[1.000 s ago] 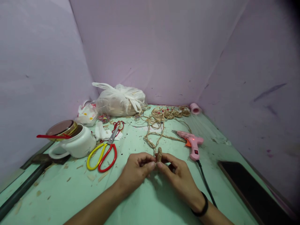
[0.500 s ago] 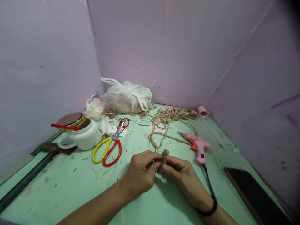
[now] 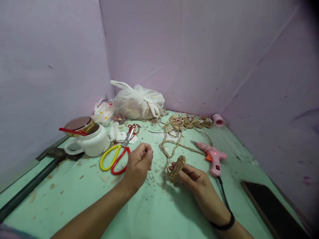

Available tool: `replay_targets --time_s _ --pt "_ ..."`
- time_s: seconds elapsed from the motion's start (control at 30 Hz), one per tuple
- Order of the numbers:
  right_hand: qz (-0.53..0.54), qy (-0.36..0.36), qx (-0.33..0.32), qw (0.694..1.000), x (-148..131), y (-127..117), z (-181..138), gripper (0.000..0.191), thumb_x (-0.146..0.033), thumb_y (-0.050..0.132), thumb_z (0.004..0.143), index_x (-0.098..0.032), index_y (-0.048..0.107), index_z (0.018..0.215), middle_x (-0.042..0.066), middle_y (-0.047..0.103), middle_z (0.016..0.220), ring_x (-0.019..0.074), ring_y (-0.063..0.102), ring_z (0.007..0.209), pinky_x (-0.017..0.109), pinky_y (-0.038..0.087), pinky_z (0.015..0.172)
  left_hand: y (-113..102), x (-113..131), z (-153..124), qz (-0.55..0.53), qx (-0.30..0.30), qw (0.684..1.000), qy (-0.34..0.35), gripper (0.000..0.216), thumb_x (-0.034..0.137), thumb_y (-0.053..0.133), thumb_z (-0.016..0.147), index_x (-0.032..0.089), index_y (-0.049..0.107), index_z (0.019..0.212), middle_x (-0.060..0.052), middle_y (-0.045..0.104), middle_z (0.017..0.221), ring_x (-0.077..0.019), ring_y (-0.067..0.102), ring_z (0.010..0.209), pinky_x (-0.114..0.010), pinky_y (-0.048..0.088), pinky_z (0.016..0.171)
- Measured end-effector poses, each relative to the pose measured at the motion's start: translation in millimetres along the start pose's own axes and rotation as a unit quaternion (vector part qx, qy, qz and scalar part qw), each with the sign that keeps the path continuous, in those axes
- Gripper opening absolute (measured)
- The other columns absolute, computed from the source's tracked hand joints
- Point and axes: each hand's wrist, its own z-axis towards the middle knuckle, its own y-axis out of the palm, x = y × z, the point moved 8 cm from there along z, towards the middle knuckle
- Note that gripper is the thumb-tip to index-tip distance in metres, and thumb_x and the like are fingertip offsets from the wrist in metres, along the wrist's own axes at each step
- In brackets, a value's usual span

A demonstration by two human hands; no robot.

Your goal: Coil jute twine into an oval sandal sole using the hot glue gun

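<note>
My right hand (image 3: 198, 184) pinches a small brown coil of braided jute rope (image 3: 178, 169) between thumb and fingers, tilted and held above the table. From the coil, a length of jute rope (image 3: 171, 149) runs back toward a tangle of cord. My left hand (image 3: 139, 164) is apart from the coil, its fingers curled closed beside the red handle of the scissors (image 3: 119, 159); what it holds, if anything, is hidden. To the right lies a pink glue gun (image 3: 213, 156) with a red light showing and its nozzle pointing left.
At the left are a white mug (image 3: 93, 142), a round gold-rimmed lid (image 3: 81, 125) and a hammer (image 3: 37, 177). A white plastic bag (image 3: 139, 103) sits against the back wall. A dark phone (image 3: 269, 205) lies at right, a pink roll (image 3: 218, 120) behind. Scraps dot the green table (image 3: 154, 212).
My left hand has come off the coil and moved left toward the scissors. My right hand still holds the coil, which is turned to show its woven side. The view has shifted slightly.
</note>
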Motion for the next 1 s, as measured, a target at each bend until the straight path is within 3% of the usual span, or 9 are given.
replay_targets --time_s 0.13,0.37,0.53,0.57,0.67,0.77,0.83,0.93,1.0 --pt "-0.008 -0.004 -0.007 1.000 3.5 -1.4 1.7 0.031 -0.045 0.068 0.075 -0.021 0.074 0.093 0.003 0.070 0.086 0.0153 0.056 0.074 0.023 0.043 0.065 -10.4 -9.7 6.1 0.011 0.023 0.999 -0.046 0.030 0.040 0.046 0.081 0.021 0.041 0.058 0.009 0.032 0.040 -0.0075 0.028 0.035 -0.022 0.021 0.037" --pt "-0.014 -0.005 0.005 1.000 5.9 -4.9 -0.3 0.031 -0.045 0.068 0.075 -0.021 0.074 0.093 0.004 0.071 0.084 0.0150 0.056 0.072 0.024 0.043 0.067 -22.0 -11.2 9.1 0.029 0.064 0.997 -0.043 0.044 0.041 0.051 0.076 0.023 0.025 0.046 0.009 0.023 0.037 -0.0059 0.022 0.033 -0.022 0.015 0.035" --pt "-0.007 -0.004 0.019 1.000 2.4 -4.0 -0.4 0.033 -0.046 0.070 0.072 -0.019 0.073 0.090 0.006 0.071 0.084 0.0166 0.059 0.072 0.027 0.046 0.066 -14.6 -10.7 11.8 0.022 0.051 0.998 -0.044 0.005 0.022 0.056 0.067 0.018 0.059 0.067 0.003 0.055 0.054 -0.0097 0.045 0.042 -0.022 0.033 0.041" --pt "-0.008 -0.004 0.029 1.000 2.1 -5.0 0.1 0.035 -0.047 0.072 0.069 -0.018 0.073 0.088 0.006 0.071 0.083 0.0172 0.059 0.072 0.027 0.047 0.064 -13.1 -7.5 10.0 0.032 0.052 0.998 -0.033 0.012 0.018 0.057 0.065 0.018 0.063 0.074 0.001 0.060 0.062 -0.0107 0.050 0.049 -0.022 0.037 0.046" --pt "-0.019 0.000 0.071 0.997 2.3 -8.9 1.6 0.034 -0.046 0.076 0.062 -0.016 0.072 0.077 0.006 0.070 0.075 0.0166 0.059 0.064 0.027 0.047 0.057 1.3 1.2 -0.6 0.090 0.002 0.996 -0.008 0.013 0.017 0.062 0.064 0.017 0.069 0.075 -0.003 0.065 0.069 -0.0141 0.056 0.063 -0.024 0.043 0.061" --pt "-0.030 0.009 0.095 0.995 4.4 -7.4 2.1 0.029 -0.042 0.077 0.060 -0.016 0.069 0.068 0.003 0.067 0.064 0.0146 0.057 0.057 0.025 0.045 0.053 25.8 1.2 -15.3 0.135 -0.097 0.986 -0.010 0.019 0.021 0.067 0.063 0.017 0.070 0.081 -0.003 0.066 0.071 -0.0163 0.057 0.067 -0.025 0.042 0.063" --pt "-0.040 0.009 0.082 0.996 4.1 -1.5 2.4 0.027 -0.041 0.075 0.062 -0.015 0.069 0.068 0.003 0.067 0.063 0.0164 0.059 0.059 0.026 0.046 0.055 34.5 -0.3 -20.6 0.141 -0.116 0.983 -0.010 0.021 0.021 0.069 0.061 0.017 0.070 0.081 -0.002 0.065 0.072 -0.0160 0.055 0.068 -0.025 0.041 0.062" --pt "-0.084 -0.002 0.051 0.995 -2.0 0.6 2.7 0.034 -0.048 0.066 0.069 -0.015 0.071 0.076 0.007 0.070 0.070 0.0206 0.063 0.066 0.031 0.049 0.061 34.1 -12.3 -17.9 0.052 -0.095 0.992 -0.072 0.010 0.022 0.068 0.062 0.014 0.067 0.069 -0.001 0.060 0.061 -0.0132 0.050 0.060 -0.024 0.037 0.057" --pt "-0.148 -0.034 0.108 0.982 -14.6 -20.8 1.6 0.042 -0.053 0.059 0.073 -0.016 0.070 0.089 0.010 0.072 0.085 0.0234 0.065 0.072 0.035 0.051 0.066 28.3 -25.9 -12.8 -0.066 -0.060 0.985 -0.148 0.010 0.022 0.069 0.060 0.013 0.065 0.062 0.000 0.056 0.055 -0.0101 0.046 0.053 -0.022 0.035 0.052"
